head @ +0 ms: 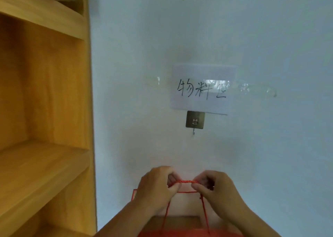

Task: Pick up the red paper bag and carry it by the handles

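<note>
The red paper bag (189,234) hangs at the bottom of the head view, its open top facing me and its far rim (187,192) showing between my hands. Its red rope handles (186,182) run up from the bag and stretch level between my fists. My left hand (156,189) pinches the handles on the left. My right hand (215,191) pinches them on the right. Both hands are held close to the white wall, below the metal hook. The bag's body is mostly cut off by the frame's lower edge.
A small metal adhesive hook (195,120) sticks to the white wall (270,146), bare, under a taped paper sign (202,89) with handwriting. A wooden shelf unit (45,110) with open compartments stands along the left.
</note>
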{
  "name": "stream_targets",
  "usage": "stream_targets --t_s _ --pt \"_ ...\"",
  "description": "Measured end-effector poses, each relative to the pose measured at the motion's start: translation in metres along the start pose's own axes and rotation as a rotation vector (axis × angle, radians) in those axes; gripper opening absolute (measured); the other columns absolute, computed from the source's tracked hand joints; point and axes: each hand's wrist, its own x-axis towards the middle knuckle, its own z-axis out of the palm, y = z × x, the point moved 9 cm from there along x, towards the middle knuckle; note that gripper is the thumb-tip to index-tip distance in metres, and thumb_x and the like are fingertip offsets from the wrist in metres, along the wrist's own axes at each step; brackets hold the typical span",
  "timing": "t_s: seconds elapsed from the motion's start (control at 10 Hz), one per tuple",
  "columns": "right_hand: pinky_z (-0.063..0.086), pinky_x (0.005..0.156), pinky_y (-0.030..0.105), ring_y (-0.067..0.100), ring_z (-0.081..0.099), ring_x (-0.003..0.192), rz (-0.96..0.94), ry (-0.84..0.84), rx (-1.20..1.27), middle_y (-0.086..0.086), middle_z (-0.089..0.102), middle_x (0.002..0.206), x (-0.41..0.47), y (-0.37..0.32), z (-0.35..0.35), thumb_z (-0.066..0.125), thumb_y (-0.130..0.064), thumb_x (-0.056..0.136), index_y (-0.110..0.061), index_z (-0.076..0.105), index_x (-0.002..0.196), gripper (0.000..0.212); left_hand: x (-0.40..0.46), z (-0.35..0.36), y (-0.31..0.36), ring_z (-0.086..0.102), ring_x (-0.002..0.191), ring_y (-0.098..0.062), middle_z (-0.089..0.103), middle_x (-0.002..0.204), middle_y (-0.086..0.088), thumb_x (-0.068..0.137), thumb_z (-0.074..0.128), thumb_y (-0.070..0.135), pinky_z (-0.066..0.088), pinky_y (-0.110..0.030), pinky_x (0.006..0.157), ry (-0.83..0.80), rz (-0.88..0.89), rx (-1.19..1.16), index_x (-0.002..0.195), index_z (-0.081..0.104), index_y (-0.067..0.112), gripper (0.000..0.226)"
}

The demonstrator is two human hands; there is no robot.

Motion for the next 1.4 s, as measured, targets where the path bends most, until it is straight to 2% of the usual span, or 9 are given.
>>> stream_targets --t_s 0.3,0.5,0.8,0.9,1.0,1.1,1.2,1.3,1.4 --pt "0.061 0.057 0.032 0.015 0.067 0.055 -0.019 0.049 0.246 0.015 0.076 0.068 0.079 0.000 -0.038 0.088 -0.005 0.076 -0.011 0.079 0.075 0.011 0.091 -0.003 0.008 0.069 0.073 -0.004 0.074 0.078 0.010 0.077 0.087 0.030 0.063 -0.028 0.069 0.034 0.023 -0.282 0.084 0.072 0.031 0.017" --pt "0.056 0.050 0.019 0.018 0.066 0.049 -0.110 0.223 0.311 0.018 0.073 0.064 0.123 -0.018 -0.068 0.082 -0.006 0.083 -0.009 0.078 0.081 0.006 0.144 -0.025 0.021 0.071 0.073 -0.004 0.077 0.077 0.006 0.074 0.090 0.023 0.059 -0.018 0.069 0.122 0.070 -0.450 0.080 0.077 0.023 0.014" --pt "0.062 0.065 0.035 0.015 0.070 0.063 -0.048 0.316 0.098 0.000 0.074 0.068 0.151 0.017 -0.047 0.081 -0.014 0.085 -0.017 0.078 0.079 0.008 0.163 0.001 0.007 0.067 0.072 0.002 0.075 0.077 0.017 0.079 0.084 0.034 0.060 -0.028 0.069 0.173 0.058 -0.209 0.084 0.077 0.031 0.009" --pt "0.057 0.057 0.023 0.011 0.067 0.059 -0.041 0.295 0.064 -0.001 0.073 0.065 0.142 0.026 -0.036 0.082 -0.018 0.085 -0.021 0.077 0.075 0.012 0.155 0.013 0.000 0.068 0.074 0.003 0.075 0.079 0.017 0.080 0.084 0.036 0.063 -0.032 0.072 0.144 0.054 -0.249 0.087 0.076 0.032 0.012" --pt "0.062 0.057 0.030 0.017 0.070 0.059 -0.014 0.287 0.078 0.003 0.075 0.063 0.132 0.030 -0.026 0.080 -0.019 0.086 -0.020 0.076 0.074 0.013 0.142 0.018 -0.004 0.069 0.076 0.002 0.075 0.082 0.016 0.081 0.083 0.035 0.063 -0.031 0.075 0.131 0.057 -0.263 0.091 0.075 0.030 0.014" --pt "0.062 0.057 0.027 0.013 0.071 0.067 -0.003 0.325 0.059 -0.002 0.076 0.071 0.118 0.028 -0.026 0.081 -0.027 0.086 -0.024 0.076 0.080 0.008 0.128 0.015 -0.004 0.068 0.078 0.002 0.075 0.087 0.015 0.083 0.080 0.038 0.061 -0.025 0.072 0.152 0.093 -0.224 0.095 0.074 0.030 0.016" --pt "0.054 0.059 0.013 0.003 0.071 0.074 0.019 0.360 0.009 -0.012 0.077 0.083 0.093 0.027 -0.032 0.079 -0.032 0.087 -0.031 0.078 0.091 0.005 0.111 0.013 -0.006 0.066 0.082 -0.002 0.073 0.093 0.014 0.088 0.075 0.037 0.062 -0.029 0.073 0.196 0.146 -0.154 0.100 0.072 0.030 0.014" --pt "0.057 0.069 0.022 0.002 0.071 0.078 0.029 0.391 -0.022 -0.016 0.075 0.091 0.061 0.023 -0.037 0.080 -0.028 0.086 -0.031 0.078 0.097 0.011 0.080 0.015 -0.010 0.065 0.089 -0.006 0.072 0.101 0.012 0.091 0.071 0.033 0.063 -0.034 0.077 0.208 0.141 -0.139 0.109 0.069 0.030 0.018" --pt "0.060 0.072 0.027 0.004 0.071 0.079 0.037 0.381 -0.009 -0.014 0.075 0.091 0.024 0.017 -0.046 0.078 -0.030 0.087 -0.030 0.078 0.097 0.009 0.043 0.008 -0.012 0.062 0.095 -0.008 0.069 0.105 0.013 0.093 0.067 0.037 0.057 -0.027 0.080 0.220 0.138 -0.050 0.109 0.067 0.032 0.017"
